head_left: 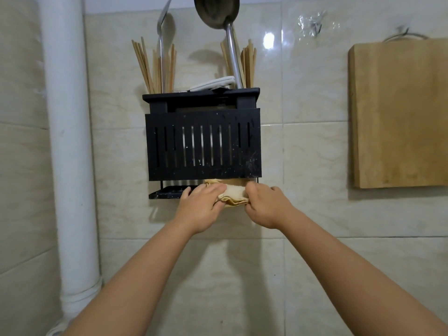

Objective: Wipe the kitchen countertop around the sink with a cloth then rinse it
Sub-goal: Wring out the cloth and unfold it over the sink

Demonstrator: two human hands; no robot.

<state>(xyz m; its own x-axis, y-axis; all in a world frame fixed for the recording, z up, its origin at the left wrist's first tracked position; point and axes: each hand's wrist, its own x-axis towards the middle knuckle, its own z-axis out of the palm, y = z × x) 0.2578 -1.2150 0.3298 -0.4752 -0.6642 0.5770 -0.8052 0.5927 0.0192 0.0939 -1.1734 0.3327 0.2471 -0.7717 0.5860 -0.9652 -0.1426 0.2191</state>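
Observation:
A folded beige cloth (234, 194) sits at the bottom shelf of a black wall-mounted utensil rack (203, 146). My left hand (202, 208) grips the cloth's left side, fingers curled over its top. My right hand (266, 206) grips its right end. Both arms reach up from below. The cloth's upper part is tucked under the rack's slotted front. Neither the countertop nor the sink is in view.
The rack holds chopsticks (155, 66), a metal ladle (219, 15) and a spatula (162, 30). A wooden cutting board (397, 112) hangs on the tiled wall at right. A white pipe (69, 141) runs down the wall at left.

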